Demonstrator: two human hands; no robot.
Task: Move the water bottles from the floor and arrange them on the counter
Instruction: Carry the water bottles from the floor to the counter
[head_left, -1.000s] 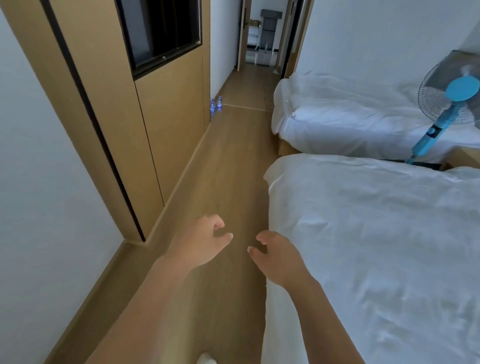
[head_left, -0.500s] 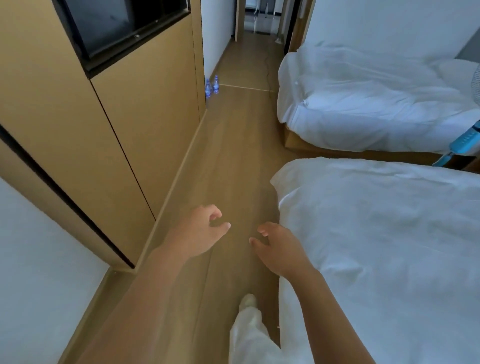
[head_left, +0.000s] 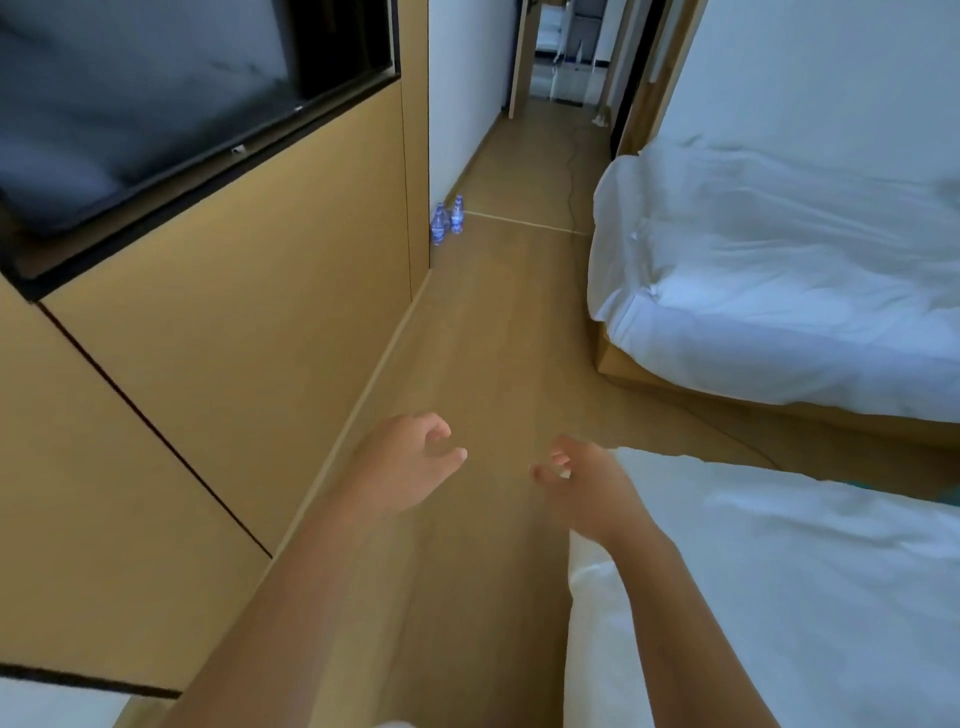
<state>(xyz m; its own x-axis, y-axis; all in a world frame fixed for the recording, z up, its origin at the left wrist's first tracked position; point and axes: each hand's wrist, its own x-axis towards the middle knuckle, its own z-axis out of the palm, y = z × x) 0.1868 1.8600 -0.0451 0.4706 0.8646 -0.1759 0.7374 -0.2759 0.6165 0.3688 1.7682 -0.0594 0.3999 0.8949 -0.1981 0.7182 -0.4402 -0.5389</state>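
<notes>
Bottles (head_left: 447, 222), two of them, stood upright on the wooden floor (head_left: 498, 332) in the head view, at the far corner of the wooden cabinet (head_left: 249, 291), touching each other. Well short of that corner, the left hand (head_left: 410, 462) and right hand (head_left: 587, 483) hung loosely curled, each grip released and holding nothing, the right beside the near bed (head_left: 779, 571).

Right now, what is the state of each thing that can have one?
Water bottles: two, upright on the floor at the cabinet corner, untouched.
Left hand: empty, fingers loosely curled.
Right hand: empty, fingers loosely curled.
TV screen: dark.
Far door: open.
Far bed: duvet rumpled.
</notes>
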